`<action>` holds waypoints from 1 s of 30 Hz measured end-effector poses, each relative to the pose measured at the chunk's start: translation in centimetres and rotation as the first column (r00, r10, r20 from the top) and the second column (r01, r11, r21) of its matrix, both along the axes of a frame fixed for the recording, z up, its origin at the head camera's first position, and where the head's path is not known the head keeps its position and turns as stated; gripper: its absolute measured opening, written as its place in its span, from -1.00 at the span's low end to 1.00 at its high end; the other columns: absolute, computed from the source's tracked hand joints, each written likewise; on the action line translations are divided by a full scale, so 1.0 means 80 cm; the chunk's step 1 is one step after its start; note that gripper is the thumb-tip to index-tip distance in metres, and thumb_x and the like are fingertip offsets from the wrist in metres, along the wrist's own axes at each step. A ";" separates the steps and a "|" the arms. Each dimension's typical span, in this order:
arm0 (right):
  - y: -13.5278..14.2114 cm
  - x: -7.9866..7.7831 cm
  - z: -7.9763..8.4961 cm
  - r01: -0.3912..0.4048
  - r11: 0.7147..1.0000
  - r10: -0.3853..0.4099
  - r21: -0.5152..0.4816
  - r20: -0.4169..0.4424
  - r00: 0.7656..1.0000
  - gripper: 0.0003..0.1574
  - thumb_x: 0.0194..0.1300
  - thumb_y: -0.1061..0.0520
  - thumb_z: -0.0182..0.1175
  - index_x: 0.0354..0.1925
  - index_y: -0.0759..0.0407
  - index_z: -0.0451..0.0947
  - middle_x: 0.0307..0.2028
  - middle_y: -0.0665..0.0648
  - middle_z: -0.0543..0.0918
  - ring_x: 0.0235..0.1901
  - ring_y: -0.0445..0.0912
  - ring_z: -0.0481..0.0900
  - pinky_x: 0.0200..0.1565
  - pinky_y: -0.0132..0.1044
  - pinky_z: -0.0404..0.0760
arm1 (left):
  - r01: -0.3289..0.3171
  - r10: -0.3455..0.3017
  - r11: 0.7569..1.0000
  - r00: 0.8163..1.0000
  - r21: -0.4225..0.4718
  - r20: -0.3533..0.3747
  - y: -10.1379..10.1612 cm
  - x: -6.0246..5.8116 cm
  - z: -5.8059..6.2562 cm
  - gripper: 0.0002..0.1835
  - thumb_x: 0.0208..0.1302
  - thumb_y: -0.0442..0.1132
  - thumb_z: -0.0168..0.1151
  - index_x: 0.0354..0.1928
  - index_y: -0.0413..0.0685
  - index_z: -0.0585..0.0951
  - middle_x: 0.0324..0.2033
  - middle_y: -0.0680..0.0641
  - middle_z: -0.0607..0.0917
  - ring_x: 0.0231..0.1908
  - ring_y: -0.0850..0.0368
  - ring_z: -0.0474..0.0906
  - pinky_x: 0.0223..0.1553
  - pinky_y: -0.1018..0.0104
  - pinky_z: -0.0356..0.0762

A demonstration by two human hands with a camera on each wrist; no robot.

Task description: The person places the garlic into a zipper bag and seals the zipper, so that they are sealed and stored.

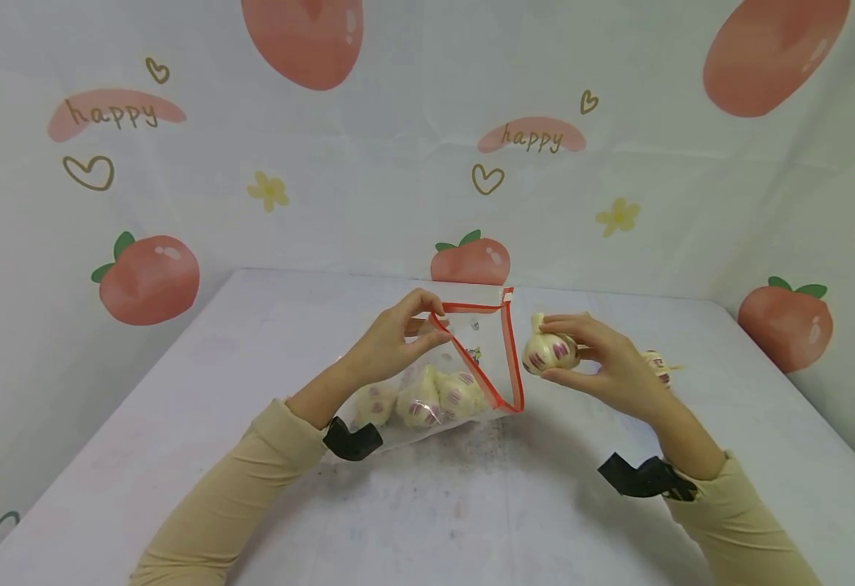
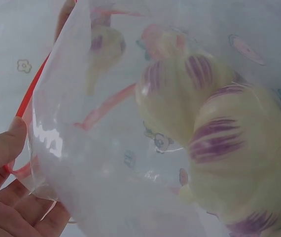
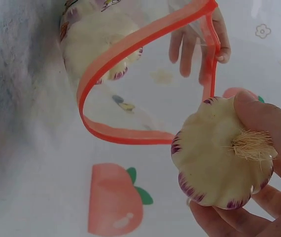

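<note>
My left hand [image 1: 387,346] pinches the red-edged rim of a clear zip bag [image 1: 513,366], whose mouth gapes toward the right. Several white garlic bulbs [image 1: 422,404] with purple streaks lie inside the bag; the left wrist view shows two of these bulbs [image 2: 244,153] close up through the plastic. Just right of the opening, my right hand [image 1: 611,358] grips another garlic bulb [image 1: 549,352] between thumb and fingers, its stem up. In the right wrist view, the tan root end of this held bulb [image 3: 214,158] faces the camera, overlapping the red rim.
One more garlic bulb [image 1: 657,364] lies on the white-covered table [image 1: 457,505], partly hidden behind my right hand. A white backdrop [image 1: 383,163] printed with fruit, hearts and flowers stands at the back and sides.
</note>
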State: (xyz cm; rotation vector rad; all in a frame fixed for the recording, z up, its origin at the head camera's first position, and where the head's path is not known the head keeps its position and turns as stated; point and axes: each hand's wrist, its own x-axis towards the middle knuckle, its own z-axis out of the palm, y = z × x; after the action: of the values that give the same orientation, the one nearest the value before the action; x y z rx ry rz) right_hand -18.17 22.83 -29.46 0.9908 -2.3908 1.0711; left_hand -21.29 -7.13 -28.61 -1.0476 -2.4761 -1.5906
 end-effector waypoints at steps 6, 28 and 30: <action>-0.007 0.002 0.001 -0.012 0.999 0.012 0.034 -0.001 1.000 -0.33 -0.11 0.35 0.44 0.05 0.26 0.50 0.07 0.28 0.54 0.00 -0.52 0.39 -0.10 -0.65 0.51 | 0.006 -0.006 1.000 1.000 0.002 -0.004 0.000 0.000 -0.001 -0.70 0.26 -0.32 0.18 -0.06 -0.25 0.33 -0.06 -0.14 0.47 -0.11 -0.16 0.65 0.02 0.15 0.54; -0.029 -0.005 -0.008 -0.109 0.993 0.108 0.042 0.015 0.994 -0.34 -0.15 0.35 0.45 0.01 0.29 0.51 0.05 0.30 0.56 0.03 -0.49 0.41 -0.16 -0.55 0.58 | 0.009 -0.009 1.000 1.000 0.002 -0.024 0.002 0.000 -0.004 -0.73 0.26 -0.34 0.18 -0.08 -0.20 0.33 -0.08 -0.13 0.47 -0.15 0.01 0.68 -0.04 0.23 0.57; -0.031 -0.005 -0.008 -0.118 0.992 0.117 0.046 0.026 0.993 -0.35 -0.13 0.35 0.44 0.01 0.29 0.50 0.06 0.30 0.55 0.05 -0.49 0.40 -0.15 -0.53 0.58 | 0.006 -0.006 1.000 1.000 0.002 -0.024 0.002 0.000 -0.003 -0.73 0.26 -0.34 0.18 -0.08 -0.19 0.33 -0.09 -0.13 0.47 -0.15 0.01 0.68 -0.04 0.23 0.57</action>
State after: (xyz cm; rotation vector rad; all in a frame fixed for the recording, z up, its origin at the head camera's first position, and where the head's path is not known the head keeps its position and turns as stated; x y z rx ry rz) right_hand -18.56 20.33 -30.13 1.1537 -2.4126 1.0766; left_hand -21.28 -6.99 -28.88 -1.0682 -2.4577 -1.5726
